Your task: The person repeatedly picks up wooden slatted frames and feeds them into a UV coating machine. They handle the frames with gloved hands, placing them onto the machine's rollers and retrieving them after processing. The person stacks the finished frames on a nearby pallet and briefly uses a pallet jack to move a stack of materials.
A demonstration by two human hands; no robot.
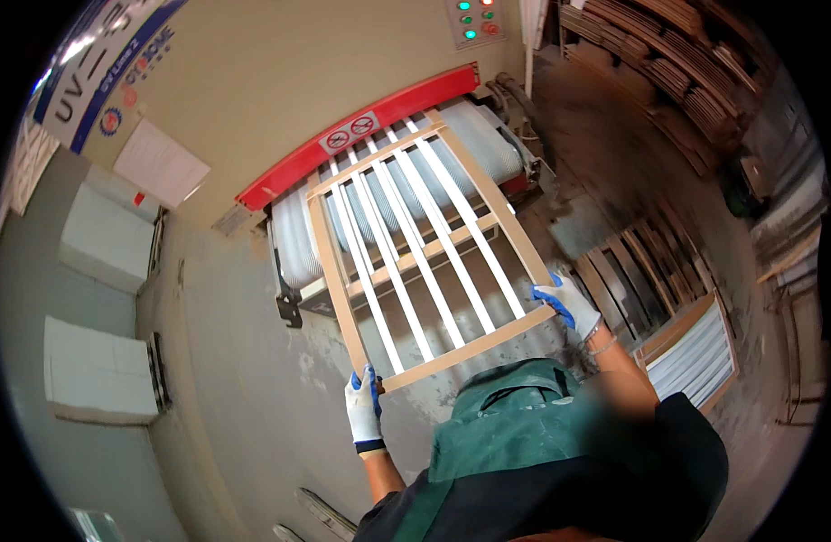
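Tan and white, a slatted frame extends toward the machine, its far end over the ribbed conveyor and near the red bar. Both hands wear white-and-blue gloves: the left hand grips its near left corner, the right hand its near right corner, all 2 sets of fingers closed on the edges.

Flat brown boards are piled at the upper right. Two white rectangular blocks are seen at the left. A white paper sheet is set below a blue-and-white printed sign. Brown wooden slats are laid above the grey floor.
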